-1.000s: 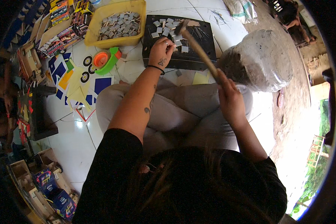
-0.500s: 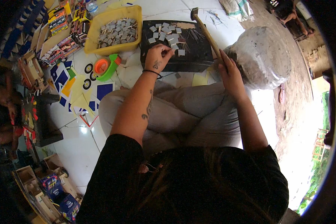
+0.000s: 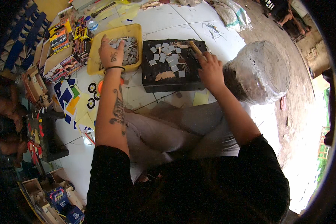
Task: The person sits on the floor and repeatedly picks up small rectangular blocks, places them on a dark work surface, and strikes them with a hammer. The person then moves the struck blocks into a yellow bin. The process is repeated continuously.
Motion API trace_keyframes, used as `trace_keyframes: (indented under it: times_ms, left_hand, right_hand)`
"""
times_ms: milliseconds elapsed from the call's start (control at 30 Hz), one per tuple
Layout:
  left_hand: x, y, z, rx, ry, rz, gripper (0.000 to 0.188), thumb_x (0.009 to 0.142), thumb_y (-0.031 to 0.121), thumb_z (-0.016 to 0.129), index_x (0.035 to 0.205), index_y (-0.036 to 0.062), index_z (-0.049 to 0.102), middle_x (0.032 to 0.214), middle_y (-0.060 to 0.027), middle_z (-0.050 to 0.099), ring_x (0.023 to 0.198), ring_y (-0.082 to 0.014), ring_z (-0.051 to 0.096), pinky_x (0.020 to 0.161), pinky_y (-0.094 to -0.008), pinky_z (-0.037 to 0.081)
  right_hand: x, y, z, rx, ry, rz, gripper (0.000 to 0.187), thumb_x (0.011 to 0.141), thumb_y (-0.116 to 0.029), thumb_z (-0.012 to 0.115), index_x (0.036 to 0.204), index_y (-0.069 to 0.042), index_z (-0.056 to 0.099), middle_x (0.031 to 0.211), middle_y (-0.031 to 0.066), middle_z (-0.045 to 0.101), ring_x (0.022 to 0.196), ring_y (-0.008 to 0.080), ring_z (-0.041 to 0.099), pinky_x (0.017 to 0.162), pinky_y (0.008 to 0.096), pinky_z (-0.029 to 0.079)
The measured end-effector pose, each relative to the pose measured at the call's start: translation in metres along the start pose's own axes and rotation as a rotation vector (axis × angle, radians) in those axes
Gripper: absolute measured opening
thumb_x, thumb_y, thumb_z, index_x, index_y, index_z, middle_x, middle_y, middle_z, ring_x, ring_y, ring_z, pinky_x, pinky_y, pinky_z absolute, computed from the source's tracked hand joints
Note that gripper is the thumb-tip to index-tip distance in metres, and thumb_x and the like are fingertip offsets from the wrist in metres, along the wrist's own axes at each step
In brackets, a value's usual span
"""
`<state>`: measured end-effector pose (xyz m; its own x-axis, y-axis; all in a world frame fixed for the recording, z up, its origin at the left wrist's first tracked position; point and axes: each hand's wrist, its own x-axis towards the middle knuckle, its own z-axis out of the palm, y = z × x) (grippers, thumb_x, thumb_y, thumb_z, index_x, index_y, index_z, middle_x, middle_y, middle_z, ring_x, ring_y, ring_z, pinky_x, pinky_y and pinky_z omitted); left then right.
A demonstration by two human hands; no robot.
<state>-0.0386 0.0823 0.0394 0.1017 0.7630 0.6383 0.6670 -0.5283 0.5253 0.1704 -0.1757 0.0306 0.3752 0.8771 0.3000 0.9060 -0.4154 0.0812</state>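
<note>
Left hand (image 3: 111,55) hovering over the yellow tub (image 3: 132,68) left of the black block (image 3: 150,80), thumb standing apart from fingers, right hand (image 3: 211,71) touching a wooden handle (image 3: 193,46) at the block's right end, grip impossible to tell, grey squares (image 3: 171,59) lying on the block.

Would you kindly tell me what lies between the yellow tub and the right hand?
In the head view, most of the black block lies between the yellow tub and the right hand, with grey square pieces on top.
</note>
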Motion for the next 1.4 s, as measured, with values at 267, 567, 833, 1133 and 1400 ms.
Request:
trace_keyframes:
  times_ms: [267, 567, 833, 1133, 1400]
  left_hand:
    - [-0.099, 0.058, 0.011, -0.160, -0.690, 0.241, 0.036, 0.069, 0.034, 0.072, 0.087, 0.0029, 0.065, 0.086, -0.0164, 0.062, 0.083, -0.0332, 0.060, 0.076, -0.0399, 0.048]
    - [-0.135, 0.082, 0.040, -0.156, -0.455, 0.230, 0.022, 0.065, 0.023, 0.074, 0.073, 0.0067, 0.062, 0.075, -0.0119, 0.058, 0.075, -0.0312, 0.058, 0.067, -0.0409, 0.047]
    - [-0.142, 0.078, 0.044, -0.265, -0.470, 0.181, 0.024, 0.066, 0.016, 0.073, 0.085, 0.0064, 0.062, 0.079, -0.0112, 0.059, 0.074, -0.0301, 0.059, 0.066, -0.0410, 0.047]
    - [-0.147, 0.075, 0.036, -0.444, -0.606, 0.097, 0.024, 0.070, 0.007, 0.070, 0.092, 0.0037, 0.061, 0.076, -0.0096, 0.059, 0.069, -0.0268, 0.060, 0.063, -0.0363, 0.048]
    - [-0.144, 0.078, 0.020, -0.435, -0.608, 0.041, 0.013, 0.071, 0.009, 0.067, 0.083, 0.0037, 0.063, 0.074, -0.0095, 0.060, 0.075, -0.0273, 0.059, 0.069, -0.0371, 0.048]
  right_hand:
    - [0.101, 0.009, 0.038, -0.491, -0.237, -0.737, 0.016, 0.077, -0.016, 0.055, 0.082, -0.009, 0.069, 0.106, 0.0091, 0.059, 0.106, 0.0220, 0.050, 0.089, 0.0362, 0.037]
    - [0.125, 0.008, 0.032, -0.029, -0.188, -0.741, 0.016, 0.071, -0.015, 0.059, 0.080, -0.002, 0.062, 0.087, 0.0151, 0.063, 0.078, 0.0332, 0.062, 0.069, 0.0408, 0.051]
    - [0.049, -0.005, -0.001, 0.989, 0.135, 0.161, 0.014, 0.073, -0.008, 0.063, 0.082, -0.001, 0.056, 0.068, 0.0110, 0.060, 0.059, 0.0171, 0.058, 0.059, 0.0316, 0.048]
    - [0.011, -0.015, 0.025, 0.986, 0.208, 0.212, 0.009, 0.078, -0.001, 0.062, 0.085, -0.001, 0.056, 0.070, 0.0019, 0.059, 0.066, 0.0082, 0.056, 0.061, 0.0229, 0.045]
    - [0.004, -0.027, 0.029, 1.175, 0.074, 0.184, 0.011, 0.077, -0.005, 0.065, 0.085, 0.000, 0.059, 0.074, 0.0116, 0.064, 0.064, 0.0169, 0.061, 0.061, 0.0283, 0.048]
